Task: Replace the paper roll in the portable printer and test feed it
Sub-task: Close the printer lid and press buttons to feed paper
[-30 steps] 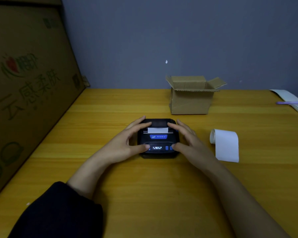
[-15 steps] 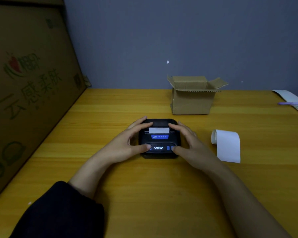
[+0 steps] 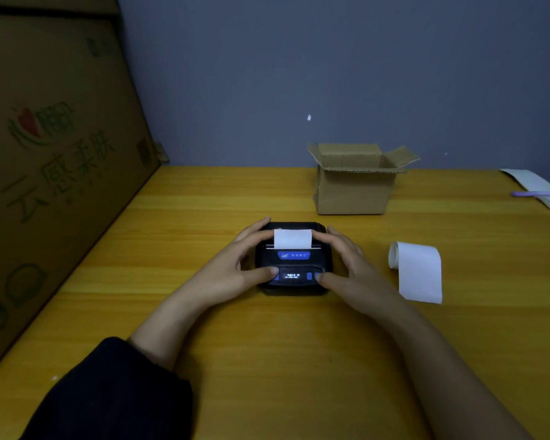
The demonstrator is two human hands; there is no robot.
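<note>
Both hands are on the portable printer (image 3: 294,258), which sits flat in the middle of the yellow wooden table (image 3: 267,360). The left hand (image 3: 232,268) grips its left side, fingers along the far edge and the thumb pressing the front panel beside the lit display (image 3: 292,276). The right hand (image 3: 351,268) mirrors it on the right side, thumb down on the front panel by the small blue buttons (image 3: 309,275). So each hand is clasped on the printer body, not clenched, not released.

A strip of white paper (image 3: 292,238) stands out of the slot on top, between the two sets of fingers. Under the slot there's a blue badge (image 3: 294,255) with a logo and pale lettering, too small to read. The display shows two lines of white characters, also too fine to make out.

Over to the right, well apart from the printer, a second paper roll (image 3: 416,269) lies on the table with a length of it unrolled toward the camera.

Behind the printer, a small open cardboard box (image 3: 354,185) stands with flaps up. On the left, a big carton (image 3: 54,173) leans along the table edge, printed with green Chinese characters, "云感柔肤" readable, plus a red-and-green logo above. At the far right edge, white sheets (image 3: 540,188) with a purple pen (image 3: 537,194) across them.
</note>
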